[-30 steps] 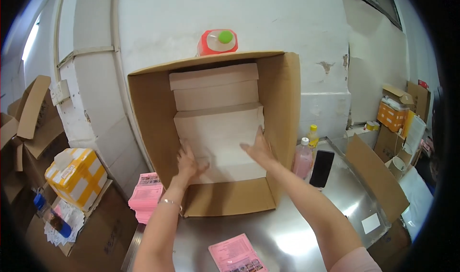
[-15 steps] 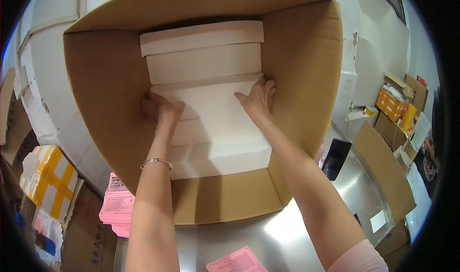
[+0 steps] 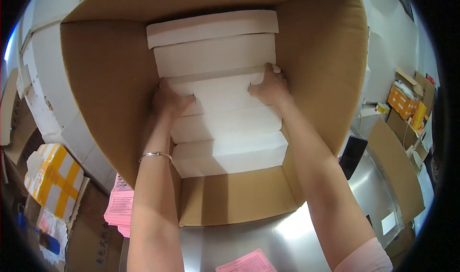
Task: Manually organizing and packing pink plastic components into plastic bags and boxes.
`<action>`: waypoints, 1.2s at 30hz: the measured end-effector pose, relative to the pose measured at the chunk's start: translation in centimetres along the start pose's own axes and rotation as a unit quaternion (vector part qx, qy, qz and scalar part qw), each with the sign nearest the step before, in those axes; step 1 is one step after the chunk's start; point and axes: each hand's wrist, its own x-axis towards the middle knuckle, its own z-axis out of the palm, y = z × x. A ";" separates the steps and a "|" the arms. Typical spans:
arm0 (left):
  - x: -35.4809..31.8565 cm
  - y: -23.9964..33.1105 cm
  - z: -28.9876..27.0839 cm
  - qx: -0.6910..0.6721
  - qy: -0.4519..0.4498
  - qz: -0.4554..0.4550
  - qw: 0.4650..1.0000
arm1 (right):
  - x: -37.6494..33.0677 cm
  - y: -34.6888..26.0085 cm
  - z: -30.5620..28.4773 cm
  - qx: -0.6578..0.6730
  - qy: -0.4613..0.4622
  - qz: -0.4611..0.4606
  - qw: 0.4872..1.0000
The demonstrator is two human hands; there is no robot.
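**Deep inside the carton: both hands on a white box**

Inside the large cardboard carton (image 3: 96, 95), tipped open toward the camera on the steel table (image 3: 297, 233), both hands reaching far in. Left hand (image 3: 168, 99) pressed against the left end of a flat white box (image 3: 223, 92), fingers curled over its edge; right hand (image 3: 269, 86) clamped on the right end of the same box, fingers hooked over its upper corner. Hands apart, one at each end, gripping it between them. Thin bracelet (image 3: 155, 154) on the left wrist.

White box seated in the middle of a stack of similar white boxes (image 3: 230, 145) filling the back of the carton, two more above it, two or three below. Front part of the carton floor bare.

Judged from this: packing well advanced, most of the carton's depth filled, gripped box not clearly settled or lifted — cannot tell which. Room left toward the front.

Beside the carton, pink slips (image 3: 120, 207) stacked at left, one more pink sheet (image 3: 247, 262) at the near edge, a yellow-taped parcel (image 3: 52, 178) farther left, a dark phone (image 3: 353, 150) at right.
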 end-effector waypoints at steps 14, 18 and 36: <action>-5.5 -0.9 0.5 -0.180 0.177 0.064 0.965 | -5.9 -1.1 1.0 0.191 0.145 0.041 0.970; -10.6 2.2 -2.9 -0.149 0.273 0.102 0.945 | -7.9 -0.8 -0.7 0.202 0.172 0.028 0.964; -42.4 15.0 -6.7 -0.044 0.030 0.093 0.994 | -33.5 20.6 -15.2 0.155 0.089 0.042 0.983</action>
